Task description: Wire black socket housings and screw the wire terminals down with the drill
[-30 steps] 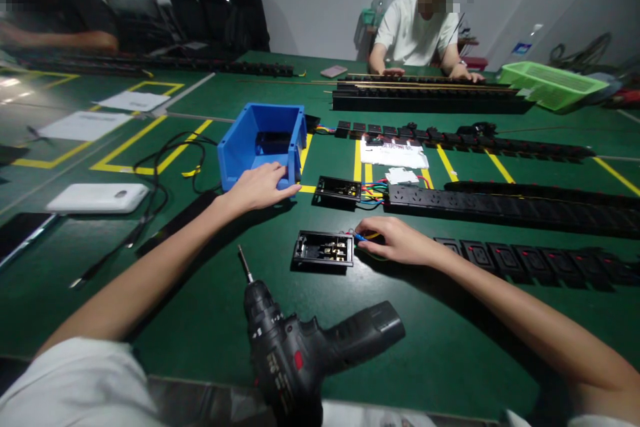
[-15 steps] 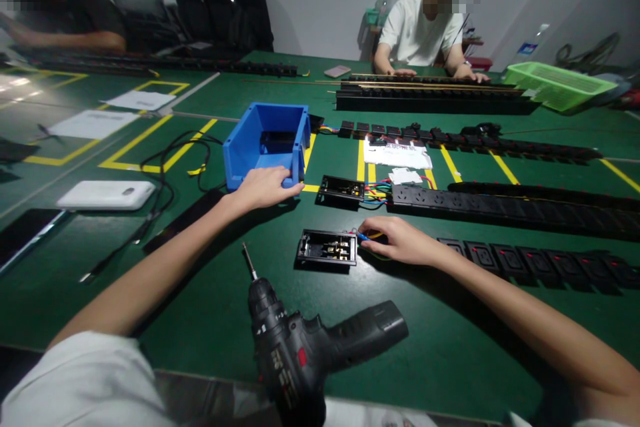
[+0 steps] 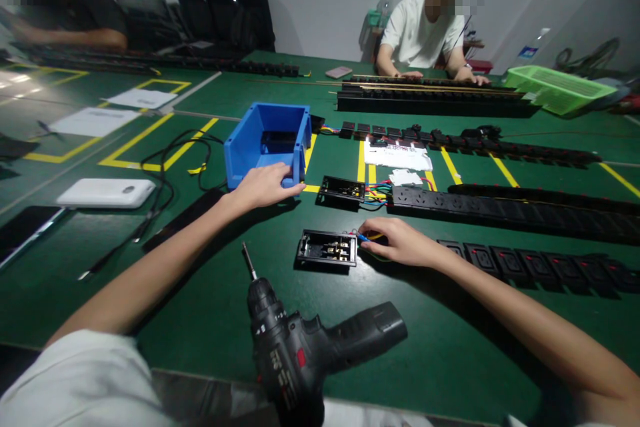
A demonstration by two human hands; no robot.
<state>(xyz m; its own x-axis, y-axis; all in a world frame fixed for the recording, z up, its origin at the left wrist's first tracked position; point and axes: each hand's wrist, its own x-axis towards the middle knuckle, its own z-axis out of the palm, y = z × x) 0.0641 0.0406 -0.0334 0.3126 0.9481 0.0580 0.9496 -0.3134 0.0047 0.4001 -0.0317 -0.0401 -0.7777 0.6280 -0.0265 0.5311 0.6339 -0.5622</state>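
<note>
My left hand [image 3: 267,185] rests at the near wall of the blue bin [image 3: 240,153], fingers reaching over its front edge and thumb stretched to the right; whether it holds anything inside is hidden. My right hand [image 3: 387,239] is closed around thin wires [image 3: 364,237] at the right end of an open black housing [image 3: 305,250] with metal contacts. Behind it lies a second black housing [image 3: 327,195], wired to a long black socket strip [image 3: 450,205]. A black power drill [image 3: 285,340] lies on the near part of the table, bit pointing away.
On the green table [image 3: 210,320] sit a white device [image 3: 107,193], black cables [image 3: 160,180], a phone [image 3: 30,230] and a row of black sockets [image 3: 533,263]. Farther back are black rails [image 3: 435,101] and a green basket [image 3: 555,90]. Two people sit across the table.
</note>
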